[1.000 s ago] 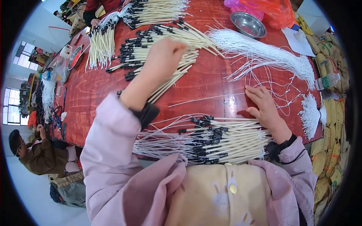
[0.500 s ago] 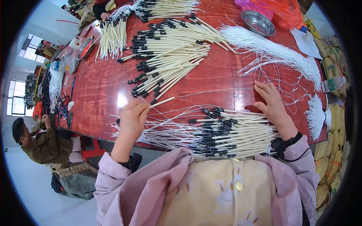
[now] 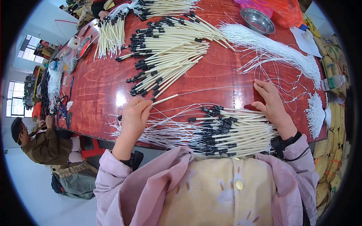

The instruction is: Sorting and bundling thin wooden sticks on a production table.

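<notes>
My left hand [image 3: 135,113] pinches a short cream tube [image 3: 166,98] near its black fitting, the tube's bare end pointing right. A thin white cord [image 3: 215,88] runs from the fingertips of my right hand [image 3: 270,101] to that end and meets it; whether it has gone inside is too small to tell. My right thumb stands apart from the fingers that hold the cord. Just below, between my arms, lies a bundle of cream tubes [image 3: 245,132] with black fittings, their white cords [image 3: 169,132] trailing left.
A large pile of cream tubes [image 3: 169,49] lies on the red table [image 3: 94,86]. A hank of white cords [image 3: 279,52] spreads at right, below a metal bowl [image 3: 257,20]. A plastic bottle [image 3: 333,83] lies at the right edge. A person [image 3: 45,145] sits at left.
The cord's left end has come up to the tube's bare end, closing a small gap. The tube has shifted slightly right and up; my right hand has barely moved.
</notes>
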`<action>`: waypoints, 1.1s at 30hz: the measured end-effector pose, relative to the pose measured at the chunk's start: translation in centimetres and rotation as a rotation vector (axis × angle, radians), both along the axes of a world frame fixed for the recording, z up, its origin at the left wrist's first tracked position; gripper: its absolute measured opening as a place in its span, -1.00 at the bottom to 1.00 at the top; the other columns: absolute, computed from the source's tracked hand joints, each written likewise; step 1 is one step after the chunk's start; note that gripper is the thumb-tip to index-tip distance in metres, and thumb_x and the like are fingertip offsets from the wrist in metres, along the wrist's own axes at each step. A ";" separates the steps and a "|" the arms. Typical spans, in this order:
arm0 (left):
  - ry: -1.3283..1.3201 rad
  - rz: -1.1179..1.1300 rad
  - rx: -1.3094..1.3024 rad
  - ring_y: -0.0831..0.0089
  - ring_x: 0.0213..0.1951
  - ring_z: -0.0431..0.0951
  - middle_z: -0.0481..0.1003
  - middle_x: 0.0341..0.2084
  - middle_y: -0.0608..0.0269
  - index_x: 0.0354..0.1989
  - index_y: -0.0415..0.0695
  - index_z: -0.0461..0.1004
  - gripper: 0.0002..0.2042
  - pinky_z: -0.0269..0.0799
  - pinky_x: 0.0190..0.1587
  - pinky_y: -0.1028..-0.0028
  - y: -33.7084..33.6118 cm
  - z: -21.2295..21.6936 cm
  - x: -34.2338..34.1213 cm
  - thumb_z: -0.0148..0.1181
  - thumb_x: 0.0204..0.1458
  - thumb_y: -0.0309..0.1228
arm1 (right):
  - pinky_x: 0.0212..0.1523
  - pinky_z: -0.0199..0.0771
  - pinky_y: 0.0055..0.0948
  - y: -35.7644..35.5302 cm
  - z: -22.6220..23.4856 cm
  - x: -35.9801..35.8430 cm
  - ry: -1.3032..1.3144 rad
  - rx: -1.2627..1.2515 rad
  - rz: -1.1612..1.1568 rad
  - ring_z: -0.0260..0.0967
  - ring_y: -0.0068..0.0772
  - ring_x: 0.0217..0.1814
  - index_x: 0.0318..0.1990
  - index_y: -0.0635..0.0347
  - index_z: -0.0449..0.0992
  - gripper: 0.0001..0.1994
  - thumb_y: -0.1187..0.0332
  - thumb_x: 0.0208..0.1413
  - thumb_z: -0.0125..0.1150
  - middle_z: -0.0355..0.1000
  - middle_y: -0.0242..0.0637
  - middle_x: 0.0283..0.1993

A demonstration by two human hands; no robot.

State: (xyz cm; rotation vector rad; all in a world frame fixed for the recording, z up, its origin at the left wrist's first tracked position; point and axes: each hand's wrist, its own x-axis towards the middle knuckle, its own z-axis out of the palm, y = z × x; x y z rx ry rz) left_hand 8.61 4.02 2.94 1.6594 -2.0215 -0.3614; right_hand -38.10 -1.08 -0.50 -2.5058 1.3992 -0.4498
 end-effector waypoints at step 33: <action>0.095 -0.269 -0.170 -0.01 -0.21 0.62 0.57 -0.36 0.03 -0.27 -0.16 0.63 -0.86 0.54 -0.13 0.15 -11.8 -0.7 -11.4 0.19 0.11 -0.40 | 0.35 0.15 -0.07 -1.7 0.1 0.2 0.028 -0.162 0.095 0.20 0.03 0.34 0.33 0.32 0.31 -0.31 0.02 0.16 0.23 0.28 -0.10 0.39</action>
